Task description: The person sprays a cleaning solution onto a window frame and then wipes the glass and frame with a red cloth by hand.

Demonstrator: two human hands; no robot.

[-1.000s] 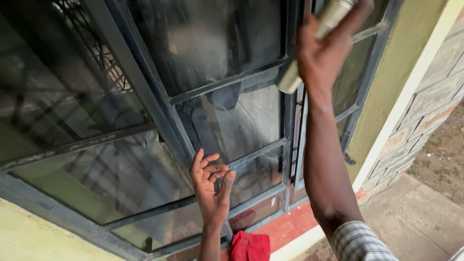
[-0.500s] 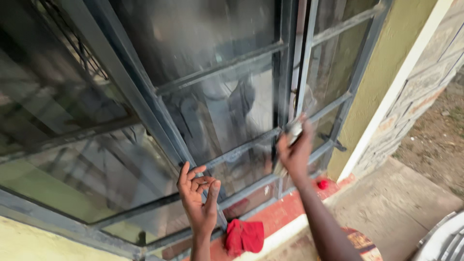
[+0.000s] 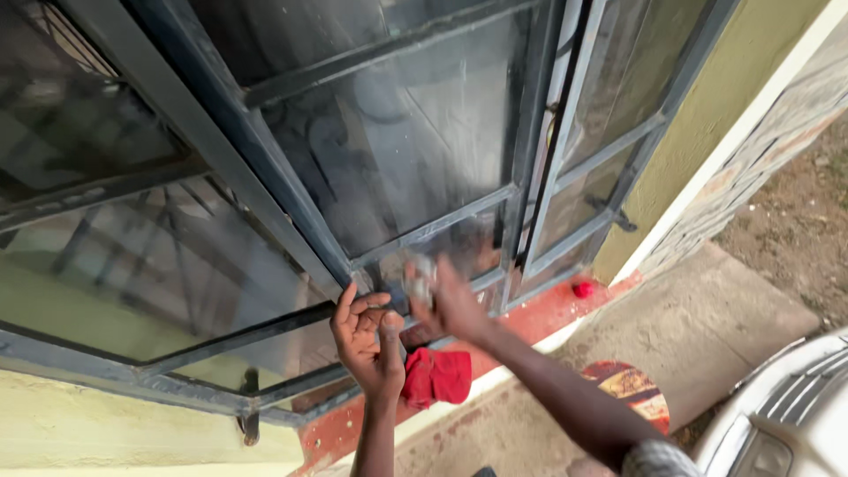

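We see the left hand (image 3: 367,340) raised with its fingers spread and curled, the fingertips resting on the lower corner of the dark metal window frame (image 3: 291,238), gripping nothing; the right hand (image 3: 450,305) reaches in from the right, blurred, its fingers closed around a small pale wad of crumpled material (image 3: 420,281) pressed near the dusty glass pane (image 3: 397,150) just above the frame's lower bar; below both hands a red cloth (image 3: 437,377) lies bunched on the red-painted sill (image 3: 530,322); a small red round object (image 3: 582,289) sits further right on the sill, well apart from the cloth.
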